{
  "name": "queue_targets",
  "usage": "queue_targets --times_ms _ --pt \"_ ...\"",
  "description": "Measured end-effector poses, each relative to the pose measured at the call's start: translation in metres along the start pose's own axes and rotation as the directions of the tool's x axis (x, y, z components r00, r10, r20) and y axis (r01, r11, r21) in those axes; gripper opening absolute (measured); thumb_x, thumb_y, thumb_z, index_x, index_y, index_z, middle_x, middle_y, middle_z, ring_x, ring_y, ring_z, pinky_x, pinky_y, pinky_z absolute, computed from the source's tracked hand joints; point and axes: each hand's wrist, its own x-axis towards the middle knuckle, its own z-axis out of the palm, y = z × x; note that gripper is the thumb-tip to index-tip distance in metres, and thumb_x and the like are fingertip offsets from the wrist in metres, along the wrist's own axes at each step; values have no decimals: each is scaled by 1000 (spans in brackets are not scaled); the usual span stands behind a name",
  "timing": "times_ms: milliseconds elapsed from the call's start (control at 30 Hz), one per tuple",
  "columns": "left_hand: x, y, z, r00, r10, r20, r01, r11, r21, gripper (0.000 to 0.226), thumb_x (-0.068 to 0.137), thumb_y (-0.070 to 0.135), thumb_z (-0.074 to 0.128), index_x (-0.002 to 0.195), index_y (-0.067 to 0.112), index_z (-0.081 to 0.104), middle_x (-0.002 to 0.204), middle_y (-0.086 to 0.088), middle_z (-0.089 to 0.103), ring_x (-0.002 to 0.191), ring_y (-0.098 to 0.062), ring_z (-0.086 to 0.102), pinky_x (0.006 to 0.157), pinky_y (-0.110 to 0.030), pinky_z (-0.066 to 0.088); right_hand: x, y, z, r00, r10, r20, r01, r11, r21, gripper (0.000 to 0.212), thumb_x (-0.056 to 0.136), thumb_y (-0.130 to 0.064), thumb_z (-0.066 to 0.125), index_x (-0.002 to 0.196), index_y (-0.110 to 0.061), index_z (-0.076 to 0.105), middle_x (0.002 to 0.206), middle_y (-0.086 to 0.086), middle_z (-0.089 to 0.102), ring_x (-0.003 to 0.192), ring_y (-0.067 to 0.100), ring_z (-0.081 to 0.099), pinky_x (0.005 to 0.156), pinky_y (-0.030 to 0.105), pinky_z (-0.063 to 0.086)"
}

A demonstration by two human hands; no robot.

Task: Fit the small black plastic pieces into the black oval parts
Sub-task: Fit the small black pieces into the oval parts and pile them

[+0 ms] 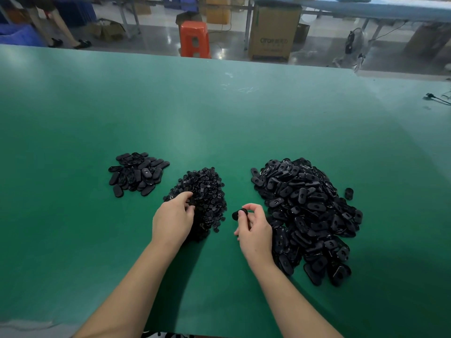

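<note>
A heap of small black plastic pieces (206,191) lies in the middle of the green table (219,118). My left hand (173,219) rests on the heap's near left side, fingertips pinched among the pieces; what they hold is hidden. A large pile of black oval parts (307,211) spreads to the right. My right hand (255,230) holds one black oval part (238,214) between thumb and fingers, just left of that pile. A smaller pile of black oval parts (136,173) sits at the left.
One stray oval part (349,192) lies right of the large pile. A cable with a plug (436,98) lies at the table's far right edge. Beyond the table stand an orange stool (194,39), cardboard boxes (274,30) and a person's legs (61,32).
</note>
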Motion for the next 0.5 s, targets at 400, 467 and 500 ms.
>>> queue_targets --times_ms 400,467,500 --pt "-4 6 -7 1000 18 -23 -19 1000 -24 15 94 23 69 103 31 77 91 12 76 76 -13 60 68 -28 50 0 0 1 1000 -11 -13 11 1000 8 5 104 -22 54 103 -27 52 69 -2 67 55 5 63 53 28 54" --pt "-6 8 -6 999 28 -28 -29 999 -28 14 95 22 69 101 31 78 92 11 77 75 -10 59 67 -27 49 0 0 1 1000 -14 -18 14 1000 9 7 104 -22 54 102 -28 52 69 -2 67 54 5 63 51 24 52" --pt "-6 9 -6 999 28 -25 -29 998 -61 15 95 21 69 102 29 79 94 10 77 76 -9 58 69 -27 49 0 0 1 1000 -18 -23 18 1000 7 8 104 -21 54 102 -29 52 68 -2 67 53 5 62 51 24 51"
